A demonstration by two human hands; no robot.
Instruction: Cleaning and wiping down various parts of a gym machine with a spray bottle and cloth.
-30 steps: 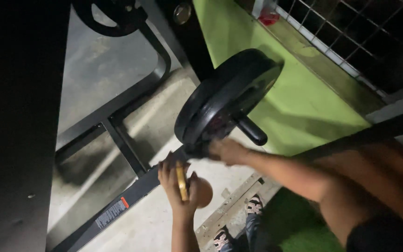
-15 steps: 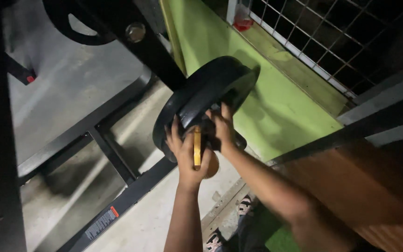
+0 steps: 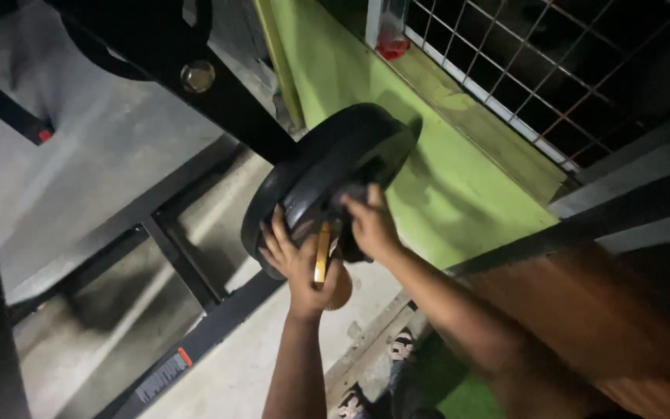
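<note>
Left hand, fingers spread, and right hand, fingers curled, grip the black weight plate; a yellow strip lies against the left palm.

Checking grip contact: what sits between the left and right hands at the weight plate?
In the head view, a yellow stick-like piece stands between the left hand and right hand, against the black weight plate.

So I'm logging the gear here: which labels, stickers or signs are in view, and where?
Label: a narrow rectangle on the black frame bar at lower left, white print with a small red-orange patch at its upper end.
Red tag: a small red patch on a dark bar at far left.
No packages or screens.
</note>
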